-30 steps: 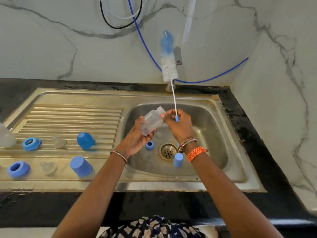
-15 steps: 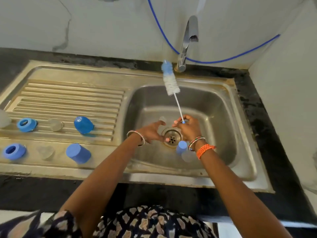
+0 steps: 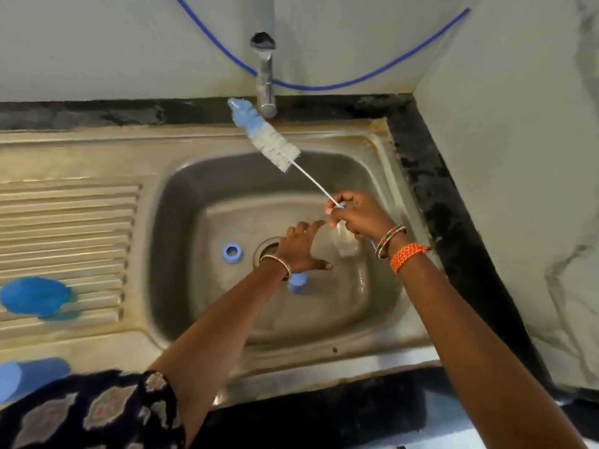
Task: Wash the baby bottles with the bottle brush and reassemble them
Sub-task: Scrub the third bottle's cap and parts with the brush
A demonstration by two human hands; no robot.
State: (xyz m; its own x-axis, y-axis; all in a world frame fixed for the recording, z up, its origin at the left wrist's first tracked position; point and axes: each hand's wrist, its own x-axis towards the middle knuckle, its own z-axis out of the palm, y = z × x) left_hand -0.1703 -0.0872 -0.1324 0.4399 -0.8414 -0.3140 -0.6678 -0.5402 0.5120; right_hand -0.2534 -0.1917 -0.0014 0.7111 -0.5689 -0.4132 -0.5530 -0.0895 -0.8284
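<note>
The right hand (image 3: 355, 215) is pinching the thin wire handle of the bottle brush (image 3: 275, 147), bristles pointing up toward the tap (image 3: 266, 76), while the left hand (image 3: 299, 246) is reaching with fingers spread and holding nothing toward the clear bottle (image 3: 346, 243) lying in the sink (image 3: 181, 222) basin just beneath the right hand. That bottle is looking wet and slick, so a hasty grab is risking a slip, and the loose blue ring (image 3: 231, 253) and blue cap (image 3: 297, 283) nearby are sitting close to the drain.
</note>
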